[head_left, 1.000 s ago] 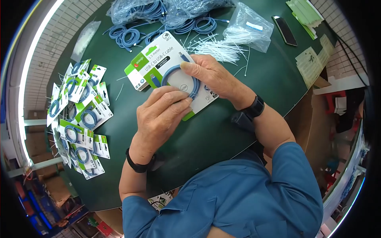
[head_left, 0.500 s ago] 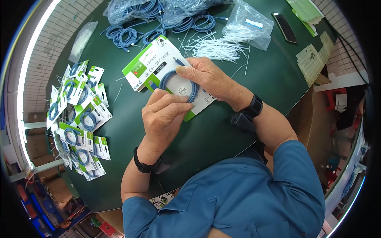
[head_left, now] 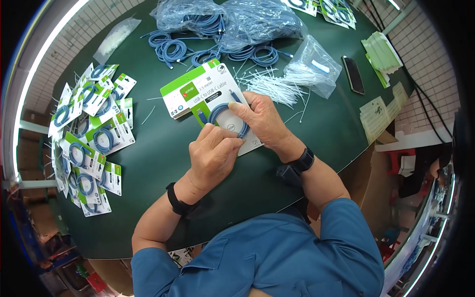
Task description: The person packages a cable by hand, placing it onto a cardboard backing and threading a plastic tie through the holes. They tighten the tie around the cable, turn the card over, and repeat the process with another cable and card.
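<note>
The blue cable [head_left: 214,113] sits coiled on a card [head_left: 255,143], mid-worktop [head_left: 158,173]. The left hand [head_left: 213,151] pinches its near side; the right hand [head_left: 267,120] grips the card. Many filled cards [head_left: 124,137] lie left; loose cables [head_left: 174,49] and white ties [head_left: 274,87] wait on the far side.

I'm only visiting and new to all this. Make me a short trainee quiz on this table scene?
1. True or false: the black rectangular phone lies to the right of the heap of thin white plastic ties.
2. The coiled blue cable between the hands lies against: (a) a clear plastic bag; (b) a flat white-and-green card; (c) a sheet of brown paper.
3. Short answer: which hand has its thumb over the coil's upper edge?

Key: 1. True. 2. b. 3. The right hand.
</note>
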Available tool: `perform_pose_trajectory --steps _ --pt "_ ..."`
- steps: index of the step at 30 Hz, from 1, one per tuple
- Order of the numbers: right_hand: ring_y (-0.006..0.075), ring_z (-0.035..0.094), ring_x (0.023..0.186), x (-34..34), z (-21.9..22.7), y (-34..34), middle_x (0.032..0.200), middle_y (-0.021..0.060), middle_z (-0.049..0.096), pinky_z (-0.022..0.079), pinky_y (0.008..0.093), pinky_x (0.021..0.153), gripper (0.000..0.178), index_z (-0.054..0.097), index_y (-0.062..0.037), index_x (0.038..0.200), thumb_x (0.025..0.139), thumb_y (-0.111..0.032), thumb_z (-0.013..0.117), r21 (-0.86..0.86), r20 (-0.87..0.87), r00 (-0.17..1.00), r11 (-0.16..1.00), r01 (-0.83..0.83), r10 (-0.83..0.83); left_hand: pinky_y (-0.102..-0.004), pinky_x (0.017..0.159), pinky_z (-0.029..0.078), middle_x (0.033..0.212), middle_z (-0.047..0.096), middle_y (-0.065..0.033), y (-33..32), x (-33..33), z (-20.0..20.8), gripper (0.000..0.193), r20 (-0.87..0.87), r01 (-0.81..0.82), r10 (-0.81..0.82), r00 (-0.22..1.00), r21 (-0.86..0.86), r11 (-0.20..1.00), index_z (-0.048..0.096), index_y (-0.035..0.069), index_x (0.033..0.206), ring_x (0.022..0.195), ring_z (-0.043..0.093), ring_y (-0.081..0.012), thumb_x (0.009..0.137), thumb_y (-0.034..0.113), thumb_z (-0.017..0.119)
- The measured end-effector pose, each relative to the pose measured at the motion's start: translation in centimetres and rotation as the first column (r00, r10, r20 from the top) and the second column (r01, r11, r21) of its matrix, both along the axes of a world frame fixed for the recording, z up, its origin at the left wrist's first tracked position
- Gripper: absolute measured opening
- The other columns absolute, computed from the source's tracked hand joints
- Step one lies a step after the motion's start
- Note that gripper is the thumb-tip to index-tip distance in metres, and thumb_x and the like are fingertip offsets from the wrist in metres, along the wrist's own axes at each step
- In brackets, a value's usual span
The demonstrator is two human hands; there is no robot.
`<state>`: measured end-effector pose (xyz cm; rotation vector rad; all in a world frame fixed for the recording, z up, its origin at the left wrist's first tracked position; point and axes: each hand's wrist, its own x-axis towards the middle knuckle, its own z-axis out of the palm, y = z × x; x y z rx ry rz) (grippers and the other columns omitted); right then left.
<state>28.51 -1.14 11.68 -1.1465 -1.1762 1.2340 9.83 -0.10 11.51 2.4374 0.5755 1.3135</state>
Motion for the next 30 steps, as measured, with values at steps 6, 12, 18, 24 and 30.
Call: perform_pose_trajectory --steps 6,12,18,24,30 --pt "0.0056 0.063 0.084 -1.6 -0.1 -0.4 0.099 0.0041 0.074 0.053 0.0229 0.072 0.027 0.071 0.0035 0.116 0.105 -0.020 0.065 0.108 0.035 0.999 0.994 0.029 -0.033 -0.0351 0.061 0.052 0.087 0.070 -0.0033 -0.1 -1.8 0.8 0.023 0.047 0.031 -0.030 0.998 -0.012 0.999 0.071 0.009 0.086 0.072 0.062 -0.0236 0.071 -0.004 0.082" --pt "0.0054 0.063 0.082 -3.1 0.9 -1.1 0.092 0.0035 0.073 0.054 0.0250 0.068 0.024 0.071 0.0029 0.113 0.106 -0.019 0.064 0.123 -0.078 0.996 0.991 0.056 -0.047 -0.0364 0.067 0.054 0.092 0.070 -0.0040 -0.5 -3.2 3.4 0.024 0.145 -0.043 0.065 0.987 -0.147 0.988 0.073 0.007 0.093 0.076 0.064 -0.0256 0.072 -0.003 0.080" --pt "0.0053 0.064 0.084 -2.7 1.1 -2.0 0.097 0.0039 0.074 0.055 0.0245 0.071 0.027 0.071 0.0031 0.115 0.107 -0.022 0.063 0.109 -0.065 0.998 0.994 -0.013 0.020 -0.0383 0.075 0.054 0.099 0.070 -0.0052 0.3 -2.5 4.2 0.032 -0.034 -0.249 0.260 0.965 0.202 0.947 0.075 0.005 0.106 0.086 0.065 -0.0263 0.076 -0.006 0.075" --pt "0.0048 0.064 0.084 -1.6 1.6 -2.6 0.097 0.0034 0.074 0.055 0.0247 0.070 0.028 0.071 0.0030 0.115 0.108 -0.023 0.063 0.076 -0.158 0.981 0.992 -0.097 0.108 -0.0378 0.074 0.054 0.096 0.069 -0.0044 -0.7 -1.9 3.4 0.031 -0.043 -0.270 0.287 0.957 0.225 0.936 0.076 0.005 0.104 0.085 0.065 -0.0265 0.075 -0.006 0.074" --pt "0.0043 0.065 0.083 -0.9 0.9 -3.1 0.097 0.0035 0.073 0.055 0.0223 0.069 0.029 0.070 0.0027 0.116 0.108 -0.024 0.064 0.071 -0.057 0.987 0.987 -0.147 0.151 -0.0375 0.079 0.055 0.097 0.073 -0.0040 -2.0 -1.9 3.1 0.024 -0.030 -0.318 0.339 0.940 0.277 0.907 0.076 0.006 0.097 0.093 0.071 -0.0261 0.075 -0.004 0.075"
